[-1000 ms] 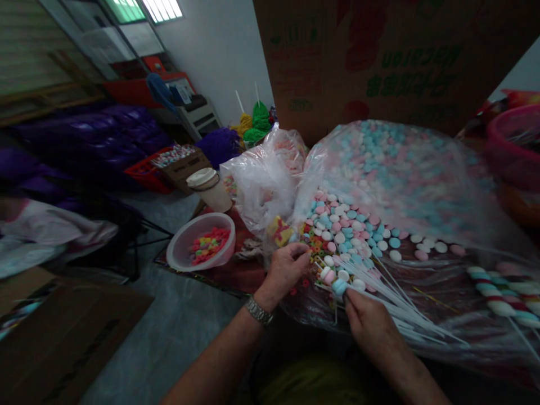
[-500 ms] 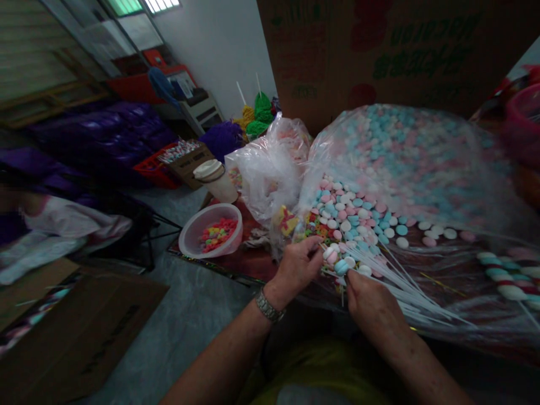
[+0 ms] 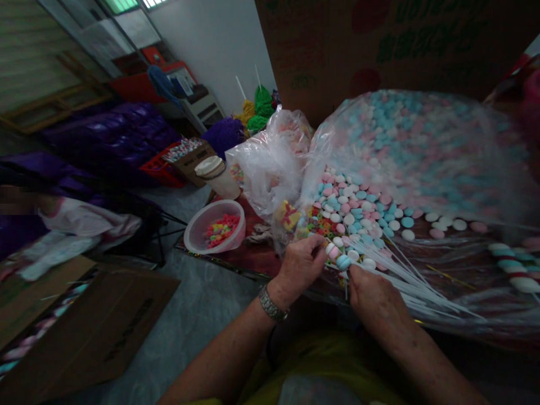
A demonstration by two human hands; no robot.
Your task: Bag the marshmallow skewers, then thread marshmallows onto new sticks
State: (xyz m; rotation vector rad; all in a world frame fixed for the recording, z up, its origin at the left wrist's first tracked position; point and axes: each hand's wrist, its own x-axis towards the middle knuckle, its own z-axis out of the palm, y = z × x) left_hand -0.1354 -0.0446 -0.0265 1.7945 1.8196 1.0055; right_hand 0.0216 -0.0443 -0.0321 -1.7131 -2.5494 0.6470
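Observation:
Both hands work close together in front of a big clear plastic bag [image 3: 422, 146] heaped with pastel pink, blue and white candy discs [image 3: 358, 211]. My left hand [image 3: 301, 267], with a metal watch on its wrist, pinches a short stack of pink and blue discs [image 3: 337, 253]. My right hand [image 3: 373, 292] presses in from below, at a bundle of thin white sticks [image 3: 415, 284] fanning out to the right. Multicoloured ring candies [image 3: 324, 225] lie just beyond my left hand. Finished striped candy skewers [image 3: 514, 275] rest at the right.
A translucent bowl of bright candy [image 3: 215, 228] stands left of the hands, beside a lidded cup [image 3: 217, 177] and a second clear bag [image 3: 268, 169]. A large printed cardboard box [image 3: 358, 50] rises behind. Open cardboard [image 3: 93, 320] lies on the floor at lower left.
The whole view has shifted as my head moved, with the bag and bowl sliding up and right. Both hands have risen a little in the picture, and the candy stack has moved with them.

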